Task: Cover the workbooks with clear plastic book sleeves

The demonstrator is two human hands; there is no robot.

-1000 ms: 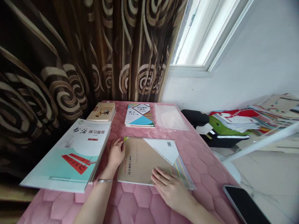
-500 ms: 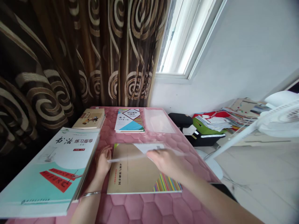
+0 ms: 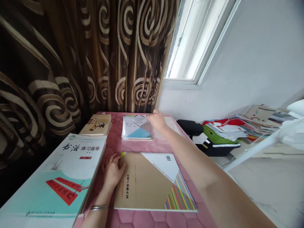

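My left hand (image 3: 113, 172) rests on the table at the left edge of a brown workbook (image 3: 144, 185), fingers loosely bent, thumb apart and touching the cover's edge. The workbook lies flat with its striped corner toward the lower right. Reaching to the far side, my right hand (image 3: 156, 119) is closed on the edge of a clear plastic sheet (image 3: 136, 126). That sheet lies over a blue and white maths booklet (image 3: 140, 135), making its print look hazy. My right fingertips are partly hidden.
At left stands a stack of calligraphy books (image 3: 71, 171), with smaller tan books (image 3: 96, 125) behind it. Another clear sheet (image 3: 173, 125) lies at the far right of the pink padded tabletop (image 3: 152, 218). A white fan (image 3: 295, 123) and piled papers (image 3: 258, 123) stand beyond.
My right hand has carried the clear plastic sheet from above the brown workbook to the maths booklet at the far side. My left hand stays by the workbook's left edge.
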